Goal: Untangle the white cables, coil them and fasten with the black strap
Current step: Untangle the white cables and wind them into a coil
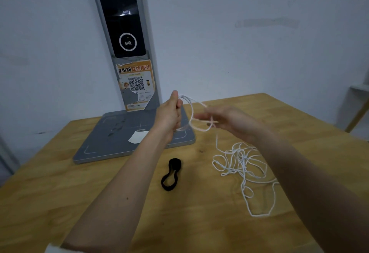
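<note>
Left hand fisted on cable loops, right hand blurred, grip unclear, strap mid-table

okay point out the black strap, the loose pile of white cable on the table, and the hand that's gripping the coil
black strap (171, 174): head view, on its left band, lying on the table.
white cable pile (242, 159): head view, on the tangled middle strands.
left hand (169, 112): head view, on the back of the fist, closed around the loops.

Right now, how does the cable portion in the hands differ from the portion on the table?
The held loops are raised, gathered in the left hand and guided by the right hand. The loose tangle lies sprawled and knotted on the wooden table. Both are thin white cable, joined by one hanging strand.
</note>
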